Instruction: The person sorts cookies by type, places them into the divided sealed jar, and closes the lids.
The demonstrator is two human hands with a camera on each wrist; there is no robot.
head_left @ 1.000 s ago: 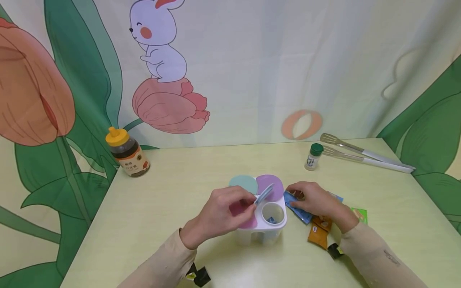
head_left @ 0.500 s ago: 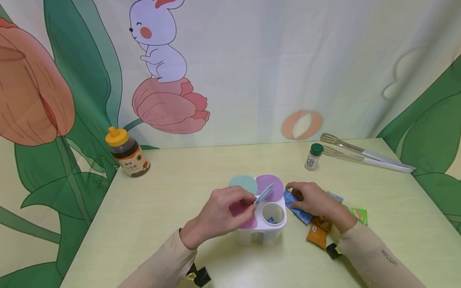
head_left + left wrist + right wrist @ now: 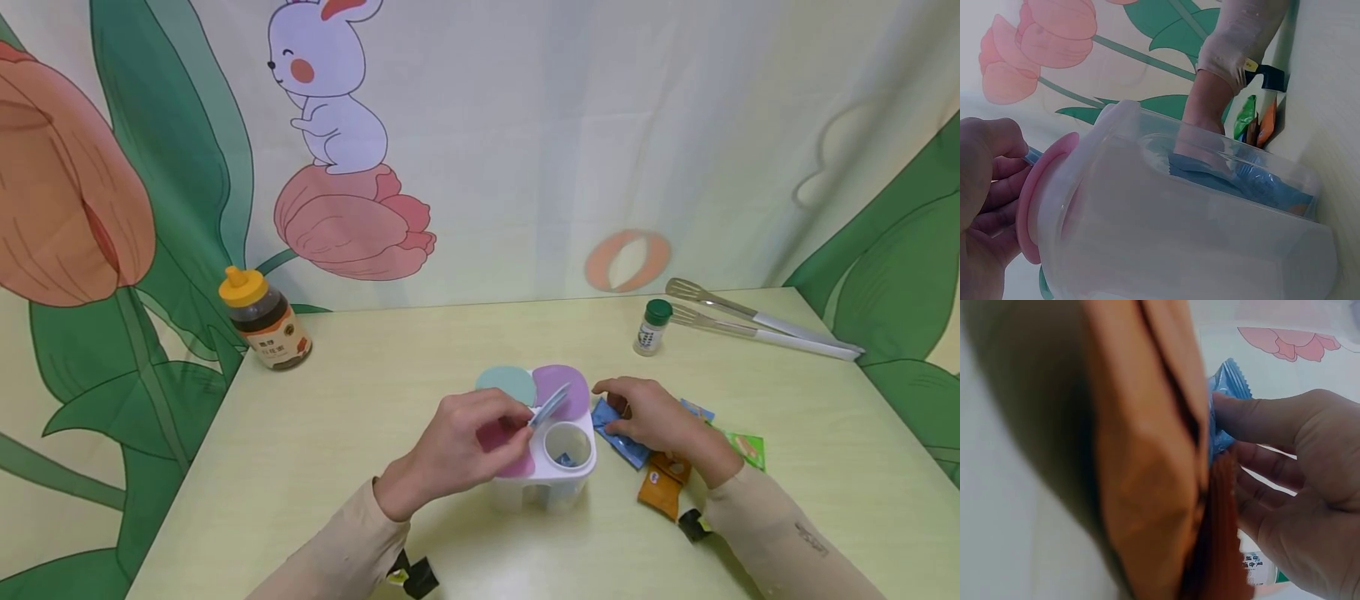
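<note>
My left hand pinches the raised light blue lid of a white box with round openings, above its pink lid. The lid stands tilted beside an uncovered opening, where a small blue piece shows inside. To the right of the box, my right hand grips a blue packet lying on the table, thumb on one side and fingers on the other. In the right wrist view the blue packet shows between thumb and fingers. Orange packets lie by that hand, looming blurred in front of its camera.
A green packet and another blue packet lie partly behind the right forearm. Farther back stand a green-capped shaker and a yellow-capped honey bottle. Long metal tongs rest at the back right. A printed curtain hangs behind the table.
My left hand keeps the lid raised in the same spot. The right hand and the orange packets have shifted very slightly left; little else differs.
</note>
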